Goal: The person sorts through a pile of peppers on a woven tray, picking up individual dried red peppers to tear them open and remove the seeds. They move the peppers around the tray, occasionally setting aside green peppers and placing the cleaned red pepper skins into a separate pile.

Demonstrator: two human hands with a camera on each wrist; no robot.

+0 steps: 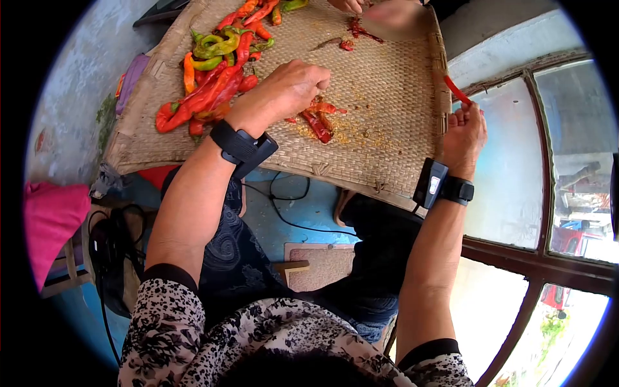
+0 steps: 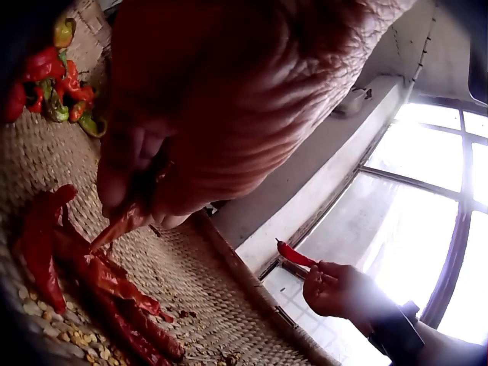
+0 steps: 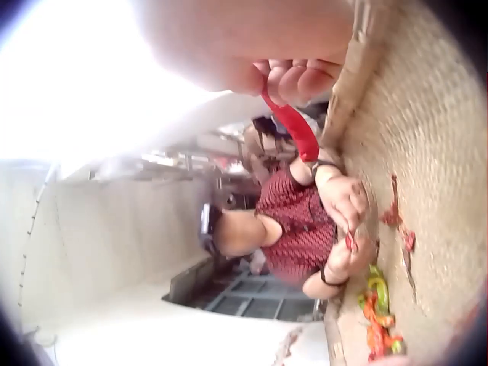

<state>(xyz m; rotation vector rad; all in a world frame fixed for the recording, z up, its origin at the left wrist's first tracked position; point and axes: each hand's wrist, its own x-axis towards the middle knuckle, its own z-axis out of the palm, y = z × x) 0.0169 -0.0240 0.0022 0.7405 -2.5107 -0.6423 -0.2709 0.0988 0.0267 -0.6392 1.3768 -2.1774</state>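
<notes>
My left hand (image 1: 284, 87) is over the woven tray (image 1: 400, 122). In the left wrist view its thumb and fingers pinch a wrinkled piece of red pepper (image 2: 126, 225), the upper part hidden by the hand. Split red peppers (image 2: 99, 274) lie under it, among scattered yellow seeds (image 2: 84, 335). My right hand (image 1: 465, 132) is out past the tray's right edge, by the window. Its curled fingers hold a slim red chili pepper (image 1: 456, 89) by one end, the rest sticking out freely. A heap of red, orange and green peppers (image 1: 222, 80) covers the tray's left side.
Across the tray another person (image 3: 293, 221) works with a red pepper in both hands. Red scraps (image 1: 347, 45) lie near them. A window frame (image 1: 538, 148) stands close on the right. A black cable (image 1: 303, 226) runs over the floor below.
</notes>
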